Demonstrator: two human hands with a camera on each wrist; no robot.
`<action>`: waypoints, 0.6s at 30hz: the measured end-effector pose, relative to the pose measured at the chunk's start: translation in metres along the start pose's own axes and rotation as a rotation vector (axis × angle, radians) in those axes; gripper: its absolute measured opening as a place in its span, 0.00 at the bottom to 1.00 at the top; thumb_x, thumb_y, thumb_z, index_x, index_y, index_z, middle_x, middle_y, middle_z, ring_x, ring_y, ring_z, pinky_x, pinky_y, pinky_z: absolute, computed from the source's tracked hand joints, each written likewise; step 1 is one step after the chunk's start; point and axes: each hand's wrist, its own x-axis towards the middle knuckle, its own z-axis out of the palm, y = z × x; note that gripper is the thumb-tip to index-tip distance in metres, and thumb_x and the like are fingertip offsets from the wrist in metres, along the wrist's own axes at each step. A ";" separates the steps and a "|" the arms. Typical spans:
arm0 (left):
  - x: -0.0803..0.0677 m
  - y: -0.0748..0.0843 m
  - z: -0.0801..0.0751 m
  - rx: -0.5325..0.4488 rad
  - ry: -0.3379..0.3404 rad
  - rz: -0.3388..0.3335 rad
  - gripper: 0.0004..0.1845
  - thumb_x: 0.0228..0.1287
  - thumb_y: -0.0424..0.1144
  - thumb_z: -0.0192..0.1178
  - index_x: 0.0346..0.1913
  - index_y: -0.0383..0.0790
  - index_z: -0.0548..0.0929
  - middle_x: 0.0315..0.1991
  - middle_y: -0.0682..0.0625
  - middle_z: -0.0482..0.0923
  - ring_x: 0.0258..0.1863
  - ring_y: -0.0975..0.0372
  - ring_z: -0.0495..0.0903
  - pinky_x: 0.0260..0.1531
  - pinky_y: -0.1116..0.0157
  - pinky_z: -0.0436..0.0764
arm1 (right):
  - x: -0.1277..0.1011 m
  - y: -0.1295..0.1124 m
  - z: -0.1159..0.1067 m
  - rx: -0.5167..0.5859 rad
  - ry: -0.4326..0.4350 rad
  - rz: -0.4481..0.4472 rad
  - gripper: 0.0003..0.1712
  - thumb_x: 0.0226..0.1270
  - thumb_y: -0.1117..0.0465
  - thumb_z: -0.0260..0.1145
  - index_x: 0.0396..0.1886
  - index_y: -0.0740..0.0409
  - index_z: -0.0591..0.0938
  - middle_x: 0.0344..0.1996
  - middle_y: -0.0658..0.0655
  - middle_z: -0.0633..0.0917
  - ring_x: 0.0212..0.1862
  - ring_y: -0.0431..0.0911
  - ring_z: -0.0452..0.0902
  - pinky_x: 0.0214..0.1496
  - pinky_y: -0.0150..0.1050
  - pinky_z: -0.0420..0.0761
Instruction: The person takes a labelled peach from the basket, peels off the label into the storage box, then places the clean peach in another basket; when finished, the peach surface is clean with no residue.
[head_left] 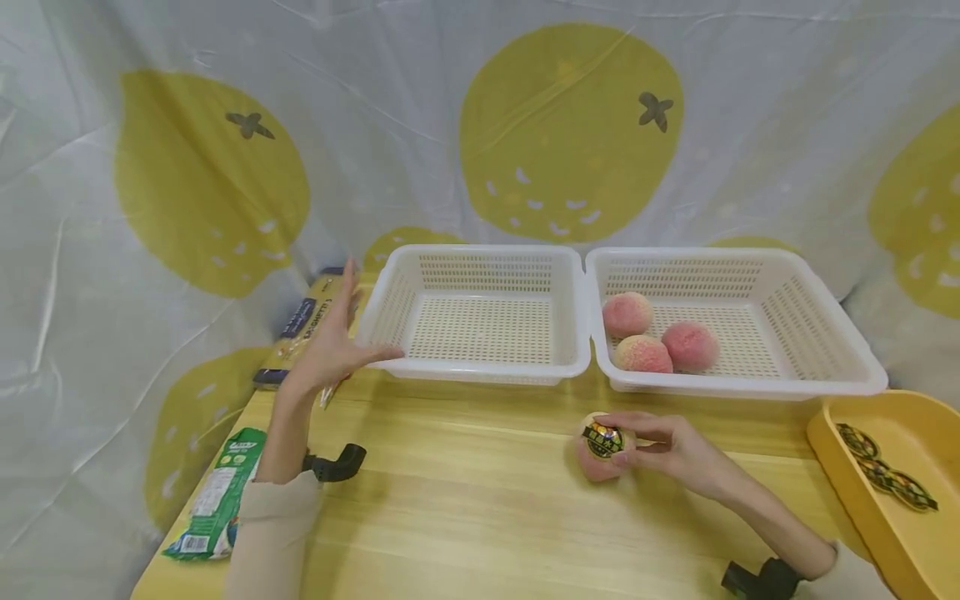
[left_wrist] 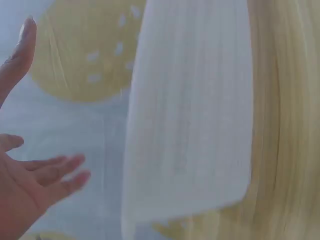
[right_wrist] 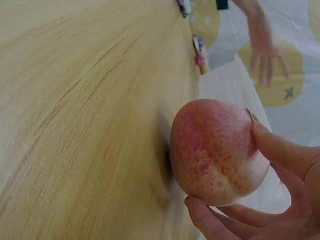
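My right hand (head_left: pixel 660 446) grips a pink peach (head_left: pixel 597 460) on the wooden table (head_left: pixel 465 508), thumb and fingers curled round it. A round dark and gold sticker (head_left: pixel 603 440) sits on top of the peach. The right wrist view shows the peach (right_wrist: pixel 217 152) close up between thumb and fingers. My left hand (head_left: pixel 333 333) hovers open, fingers straight, beside the left edge of the empty white basket (head_left: pixel 480 312). In the left wrist view the left hand's fingers (left_wrist: pixel 47 172) spread in front of that basket's wall (left_wrist: pixel 190 120). Three peaches (head_left: pixel 660 337) lie in the right white basket (head_left: pixel 817 333).
A yellow tray (head_left: pixel 840 450) with several stickers (head_left: pixel 885 479) stands at the right edge. A long yellow and blue packet (head_left: pixel 300 329) lies behind the left hand, a green packet (head_left: pixel 217 492) at the table's left edge. A lemon-print cloth hangs behind.
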 end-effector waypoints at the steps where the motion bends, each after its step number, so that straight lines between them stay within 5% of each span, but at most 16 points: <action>1: -0.004 0.013 0.012 -0.027 -0.019 0.079 0.74 0.50 0.36 0.82 0.83 0.67 0.32 0.85 0.44 0.42 0.81 0.43 0.55 0.74 0.36 0.63 | 0.000 0.000 0.000 0.001 0.001 0.004 0.28 0.69 0.63 0.71 0.68 0.57 0.81 0.67 0.65 0.81 0.65 0.23 0.72 0.59 0.27 0.80; 4: -0.021 0.051 0.064 -0.090 -0.175 0.293 0.70 0.43 0.34 0.85 0.84 0.55 0.47 0.77 0.43 0.62 0.72 0.47 0.71 0.69 0.46 0.75 | -0.002 0.002 -0.001 0.006 0.002 0.012 0.28 0.70 0.62 0.71 0.69 0.56 0.81 0.67 0.64 0.81 0.65 0.23 0.71 0.60 0.26 0.79; 6: -0.033 0.069 0.106 -0.101 -0.320 0.340 0.66 0.44 0.39 0.85 0.83 0.53 0.52 0.76 0.47 0.64 0.70 0.52 0.73 0.68 0.51 0.77 | -0.003 0.002 -0.001 0.012 -0.002 0.017 0.28 0.70 0.62 0.70 0.69 0.56 0.80 0.68 0.64 0.80 0.66 0.23 0.71 0.61 0.26 0.79; 9: -0.044 0.080 0.163 -0.021 -0.476 0.305 0.61 0.53 0.50 0.80 0.84 0.58 0.49 0.80 0.50 0.57 0.76 0.55 0.65 0.72 0.52 0.73 | -0.004 0.003 -0.001 0.015 -0.008 0.017 0.27 0.71 0.62 0.70 0.69 0.56 0.80 0.69 0.66 0.78 0.65 0.24 0.71 0.60 0.27 0.79; 12: -0.043 0.077 0.205 0.016 -0.533 0.214 0.57 0.62 0.54 0.74 0.84 0.59 0.45 0.83 0.50 0.51 0.80 0.54 0.58 0.75 0.48 0.68 | -0.005 0.002 0.000 0.020 -0.016 0.028 0.28 0.71 0.61 0.69 0.70 0.55 0.79 0.70 0.67 0.77 0.66 0.23 0.70 0.59 0.27 0.79; 18: -0.026 0.067 0.234 -0.222 -0.535 0.099 0.51 0.65 0.37 0.72 0.84 0.47 0.51 0.82 0.47 0.56 0.80 0.50 0.60 0.71 0.58 0.74 | -0.006 0.000 0.003 0.017 0.010 0.040 0.28 0.71 0.60 0.70 0.70 0.53 0.79 0.72 0.66 0.75 0.67 0.20 0.66 0.58 0.27 0.79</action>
